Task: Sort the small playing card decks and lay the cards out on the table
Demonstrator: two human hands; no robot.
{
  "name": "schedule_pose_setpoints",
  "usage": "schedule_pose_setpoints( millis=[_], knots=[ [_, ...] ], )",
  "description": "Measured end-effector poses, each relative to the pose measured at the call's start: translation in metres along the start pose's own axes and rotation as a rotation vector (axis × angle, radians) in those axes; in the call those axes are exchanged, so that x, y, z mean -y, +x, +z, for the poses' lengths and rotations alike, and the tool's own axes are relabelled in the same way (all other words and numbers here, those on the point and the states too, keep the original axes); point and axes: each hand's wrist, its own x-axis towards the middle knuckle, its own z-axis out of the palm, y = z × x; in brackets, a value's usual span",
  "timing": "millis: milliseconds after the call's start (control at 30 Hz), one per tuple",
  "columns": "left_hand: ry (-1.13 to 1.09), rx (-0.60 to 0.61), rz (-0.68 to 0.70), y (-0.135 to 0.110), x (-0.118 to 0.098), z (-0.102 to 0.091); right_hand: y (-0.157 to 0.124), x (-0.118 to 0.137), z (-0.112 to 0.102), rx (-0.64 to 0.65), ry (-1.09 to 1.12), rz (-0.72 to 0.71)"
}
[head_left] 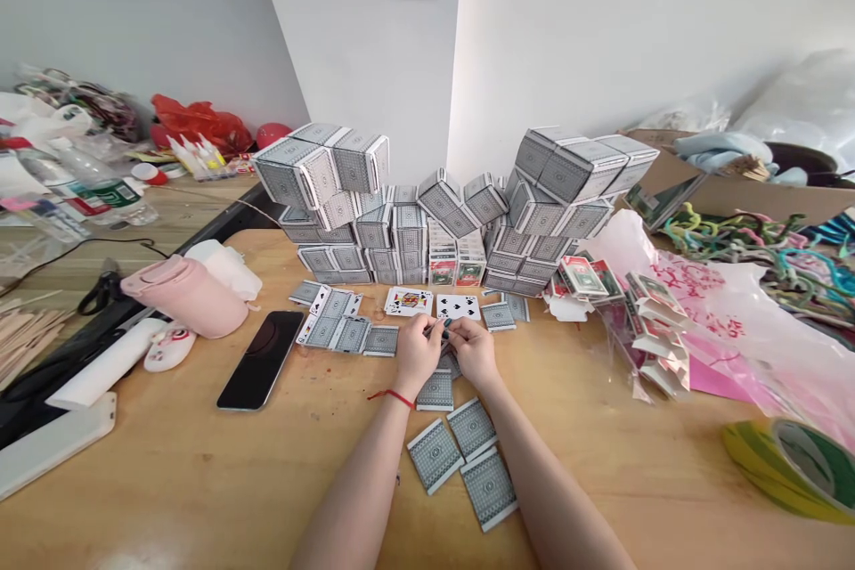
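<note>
My left hand (415, 358) and my right hand (476, 351) meet over the middle of the wooden table (200, 481), both closed on a small stack of grey-backed playing cards (442, 332) held between the fingertips. Under and before my wrists lie several face-down cards (462, 454). Just beyond my hands lie a face-up king (408, 301) and a face-up spade card (458, 306). A row of more cards (344, 329) spreads to the left. Behind them rises a wall of stacked grey card boxes (401, 214).
A black phone (260, 360) and a pink bottle (183, 296) lie left of the cards. Flattened card cartons (645, 321) and a pink plastic bag (728, 321) lie to the right, and a green tape roll (798, 468) sits near the right edge. Bottles and clutter fill the far left.
</note>
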Motion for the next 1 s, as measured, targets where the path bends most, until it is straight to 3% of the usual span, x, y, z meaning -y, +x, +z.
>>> schedule_pose_setpoints(
  millis=[267, 567, 733, 1000],
  knots=[
    [-0.054, -0.009, -0.012, 0.002, 0.002, -0.001, 0.002, 0.0, 0.0, 0.11, 0.111, 0.05],
    [-0.395, -0.021, -0.213, 0.006, 0.003, -0.003, 0.008, 0.008, -0.008, -0.064, 0.449, 0.142],
    [-0.353, 0.015, -0.208, 0.006, 0.004, -0.001, 0.01, 0.008, -0.01, -0.07, 0.551, 0.172],
    [-0.238, -0.095, -0.184, 0.005, 0.007, 0.0, 0.008, 0.007, -0.006, -0.025, 0.461, 0.14]
  ],
)
